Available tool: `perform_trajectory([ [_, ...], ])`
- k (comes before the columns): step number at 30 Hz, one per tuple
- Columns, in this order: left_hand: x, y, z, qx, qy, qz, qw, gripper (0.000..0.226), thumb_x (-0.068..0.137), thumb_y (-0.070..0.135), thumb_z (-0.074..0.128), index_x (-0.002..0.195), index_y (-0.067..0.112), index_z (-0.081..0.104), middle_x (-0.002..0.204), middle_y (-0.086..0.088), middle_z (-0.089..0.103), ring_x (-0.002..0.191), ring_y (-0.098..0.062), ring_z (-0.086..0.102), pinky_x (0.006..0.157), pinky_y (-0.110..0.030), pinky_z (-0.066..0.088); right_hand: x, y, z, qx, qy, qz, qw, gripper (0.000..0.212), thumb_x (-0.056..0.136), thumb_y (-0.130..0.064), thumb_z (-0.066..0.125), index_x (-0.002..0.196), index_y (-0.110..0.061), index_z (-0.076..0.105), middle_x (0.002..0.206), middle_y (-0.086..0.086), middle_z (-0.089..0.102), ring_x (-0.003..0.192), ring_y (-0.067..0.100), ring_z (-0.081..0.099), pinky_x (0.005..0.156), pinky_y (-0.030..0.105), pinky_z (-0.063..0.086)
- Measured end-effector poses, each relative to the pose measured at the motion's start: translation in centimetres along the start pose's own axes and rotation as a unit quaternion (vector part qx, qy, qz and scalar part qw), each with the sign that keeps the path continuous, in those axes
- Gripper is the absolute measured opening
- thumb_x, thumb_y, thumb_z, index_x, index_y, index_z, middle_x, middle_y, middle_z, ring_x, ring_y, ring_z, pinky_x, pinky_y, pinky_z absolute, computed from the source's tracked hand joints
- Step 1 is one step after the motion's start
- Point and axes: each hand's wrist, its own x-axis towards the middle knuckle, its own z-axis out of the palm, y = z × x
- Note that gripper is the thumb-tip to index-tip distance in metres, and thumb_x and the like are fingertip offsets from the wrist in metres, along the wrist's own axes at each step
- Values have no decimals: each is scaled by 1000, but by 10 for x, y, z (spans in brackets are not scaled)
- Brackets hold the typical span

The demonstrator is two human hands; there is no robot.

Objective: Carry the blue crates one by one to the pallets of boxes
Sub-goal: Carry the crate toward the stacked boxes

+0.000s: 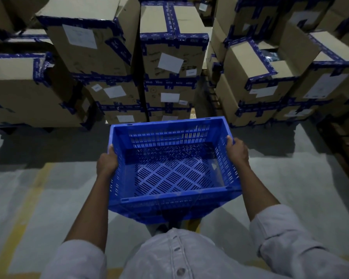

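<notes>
Pale buttoned shirt [175,256] at six o'clock, closest to the lens, with rolled sleeves [286,238] at seven and five. Bare forearms stretched forward from them.

Just beyond, blue crate [169,174] at centre frame, held clear of the floor [58,178] with the open side up and tilted a little. Slotted walls all round, and a slotted base in a diamond pattern in full view.

Left hand [107,163] at nine o'clock of the crate, gripping the left rim. Thumb tip over the top edge, fingers curled round the outer wall and mostly hidden behind it.

Right hand [237,151] at three o'clock of the crate, gripping the right rim the same way. Thumb laid on the rim, fingers wrapped down the outside and out of sight.

Stacked cardboard boxes [101,57] from ten to two o'clock, filling the upper half of the view. Edges bound in blue tape [169,82], white labels [170,62] stuck on the faces. Middle stack dead ahead at twelve, near the crate's far wall; whether apart or touching, cannot tell. Open-topped box [250,63] at two o'clock, flaps partly raised.

Grey floor below, dark shadow along the foot of the stacks. Yellow line [26,208] at eight o'clock, running up towards the boxes.
</notes>
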Motion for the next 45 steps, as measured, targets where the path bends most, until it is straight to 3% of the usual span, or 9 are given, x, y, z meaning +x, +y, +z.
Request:
perform_trajectory([
  [6, -4, 12, -8, 5, 5, 19, 1000, 106, 103, 92, 24, 126, 0, 71, 119, -28, 75, 96, -45, 74, 88, -58, 65, -3, -9, 4, -16, 14, 9, 1000, 66, 112, -65, 37, 136, -13, 69, 124, 20, 72, 111, 42, 68, 80, 42, 47],
  [11, -11, 5, -5, 8, 5, 16, 1000, 102, 103, 93, 24, 123, 4, 69, 120, -26, 74, 99, -46, 74, 92, -62, 65, -5, -4, 3, -12, 19, 1, 1000, 63, 113, -63, 38, 127, -12, 72, 115, 18, 72, 93, 32, 61, 76, 40, 45],
  [21, 11, -7, 0, 3, 11, 37, 999, 109, 99, 97, 20, 118, 5, 75, 112, -23, 77, 97, -44, 76, 91, -61, 65, -12, -3, -2, -48, 15, -31, 998, 64, 113, -64, 39, 130, -8, 66, 120, 25, 72, 107, 45, 68, 79, 44, 47],
  [25, 5, -17, -1, -8, 39, 55, 998, 102, 100, 93, 26, 113, 5, 76, 108, -21, 80, 95, -44, 76, 90, -59, 65, -26, 4, -5, -75, 22, -82, 994, 75, 110, -70, 40, 158, -13, 51, 141, 24, 65, 128, 45, 62, 101, 53, 53],
  [29, -32, -22, -9, 24, 79, 112, 990, 61, 123, 51, 38, 125, -3, 68, 123, -26, 70, 110, -46, 67, 93, -56, 52, -45, 23, -7, -106, 5, -135, 985, 81, 112, -69, 38, 173, -18, 28, 150, 24, 51, 134, 45, 55, 104, 56, 51],
  [34, -58, -42, -9, 90, 60, 162, 981, 49, 123, 50, 32, 149, 13, 51, 138, -29, 69, 120, -53, 67, 85, -55, 46, -58, 25, -11, -135, -14, -144, 980, 78, 114, -61, 41, 177, -28, 8, 153, 21, 54, 130, 46, 59, 94, 55, 54],
  [36, -63, -46, -12, 120, 51, 182, 975, 57, 123, 50, 32, 175, 28, 28, 150, -26, 65, 123, -53, 67, 88, -59, 51, -61, 21, -14, -141, -15, -130, 981, 77, 114, -44, 49, 177, -36, 5, 148, 17, 57, 123, 44, 63, 86, 51, 52],
  [39, -73, -57, -15, 185, 12, 231, 955, 68, 124, 48, 31, 180, 46, -7, 166, -23, 49, 122, -55, 65, 86, -59, 51, -64, 18, -23, -148, -29, -103, 983, 93, 107, -29, 60, 174, -50, -1, 141, 13, 62, 116, 41, 67, 81, 49, 53],
  [45, -107, -62, -11, 211, 79, 203, 953, 63, 122, 59, 29, 180, 49, 8, 160, -27, 50, 126, -58, 63, 102, -66, 53, -85, 33, -30, -161, -51, -107, 980, 104, 104, -29, 62, 170, -52, -16, 122, 20, 69, 94, 42, 68, 75, 49, 55],
])
